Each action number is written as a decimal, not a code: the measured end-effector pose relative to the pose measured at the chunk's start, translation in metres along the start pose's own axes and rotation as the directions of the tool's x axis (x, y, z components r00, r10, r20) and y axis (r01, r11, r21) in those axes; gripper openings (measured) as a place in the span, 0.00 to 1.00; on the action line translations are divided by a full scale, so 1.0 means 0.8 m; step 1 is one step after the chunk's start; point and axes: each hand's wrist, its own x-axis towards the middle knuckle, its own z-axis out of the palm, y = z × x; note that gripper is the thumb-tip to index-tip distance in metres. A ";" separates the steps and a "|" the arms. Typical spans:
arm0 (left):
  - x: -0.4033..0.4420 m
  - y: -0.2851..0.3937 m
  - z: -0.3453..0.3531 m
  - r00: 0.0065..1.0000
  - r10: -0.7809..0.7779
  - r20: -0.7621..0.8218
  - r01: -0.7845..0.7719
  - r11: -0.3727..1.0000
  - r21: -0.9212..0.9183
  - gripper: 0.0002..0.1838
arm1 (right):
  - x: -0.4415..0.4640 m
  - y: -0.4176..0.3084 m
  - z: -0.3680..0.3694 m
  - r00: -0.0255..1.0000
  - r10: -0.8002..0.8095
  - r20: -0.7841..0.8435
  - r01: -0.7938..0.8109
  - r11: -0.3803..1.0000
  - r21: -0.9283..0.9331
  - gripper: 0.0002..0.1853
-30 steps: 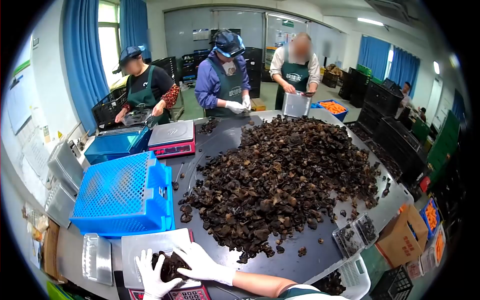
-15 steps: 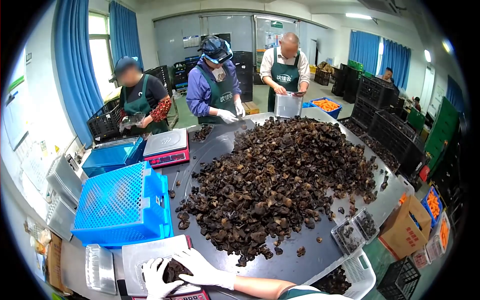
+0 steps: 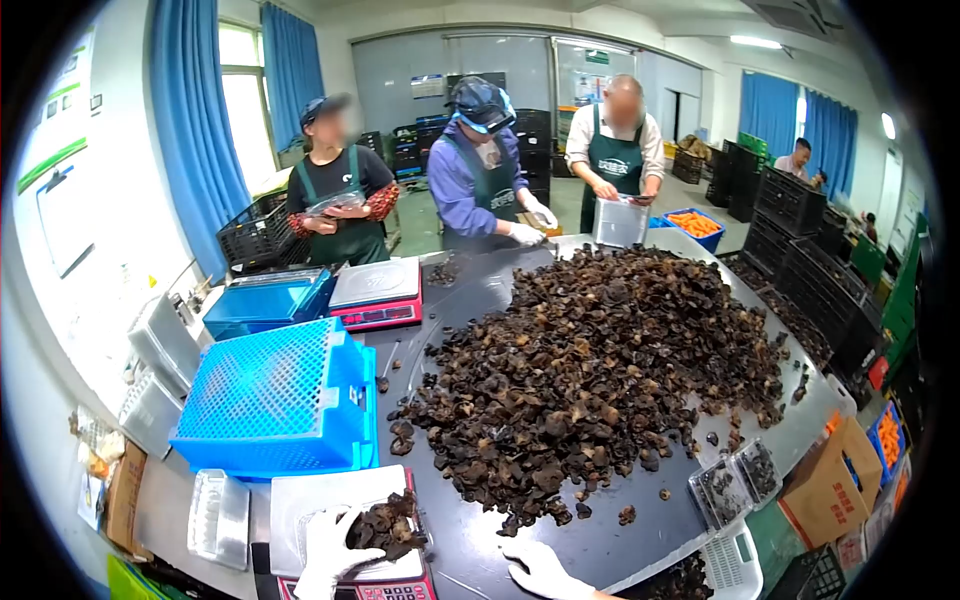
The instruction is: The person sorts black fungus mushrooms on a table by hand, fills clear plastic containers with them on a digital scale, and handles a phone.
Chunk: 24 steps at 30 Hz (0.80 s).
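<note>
My white-gloved left hand (image 3: 330, 552) curls its thumb and fingers around a clump of wood ear mushrooms (image 3: 388, 526), over a red digital scale (image 3: 400, 588) with a pale plate. What lies under the clump is mostly hidden. My right hand (image 3: 543, 572), also gloved, is low over the dark tabletop at the front. Its fingers are stretched out, with nothing in them. Beyond it spreads a large heap of wood ear mushrooms (image 3: 590, 380), several loose pieces lying along its near edge.
Left of the heap stand an upturned blue crate (image 3: 260, 390), a clear plastic box (image 3: 218, 518) and a second scale (image 3: 378, 290). Two clear boxes (image 3: 722, 490) and a white basket (image 3: 735, 560) holding mushrooms are at the right. Three co-workers in green aprons stand across the table.
My right hand has left the scale and moved right over the table. My left hand stays around the mushrooms. The view has shifted; the co-worker at left has raised a clear package.
</note>
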 end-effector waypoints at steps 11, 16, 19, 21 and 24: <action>0.002 -0.013 0.019 0.993 -0.066 -0.095 0.064 0.998 -0.023 0.41 | -0.022 0.005 0.020 0.969 -0.191 -0.156 0.149 0.957 -0.248 0.12; 0.004 -0.015 0.018 0.993 -0.068 -0.092 0.062 0.996 -0.064 0.41 | -0.023 0.004 0.017 0.981 -0.150 -0.124 0.119 0.967 -0.227 0.13; 0.003 -0.016 0.019 0.993 -0.064 -0.095 0.059 0.997 -0.052 0.40 | -0.015 -0.007 0.005 0.952 -0.264 -0.153 0.197 0.915 -0.353 0.09; 0.003 -0.017 0.019 0.993 -0.075 -0.088 0.071 0.996 -0.048 0.40 | -0.008 -0.016 -0.009 0.974 -0.202 -0.105 0.183 0.969 -0.163 0.12; 0.002 -0.016 0.019 0.992 -0.095 -0.080 0.092 0.995 -0.047 0.40 | -0.014 -0.005 -0.001 0.973 -0.202 -0.108 0.173 0.957 -0.232 0.09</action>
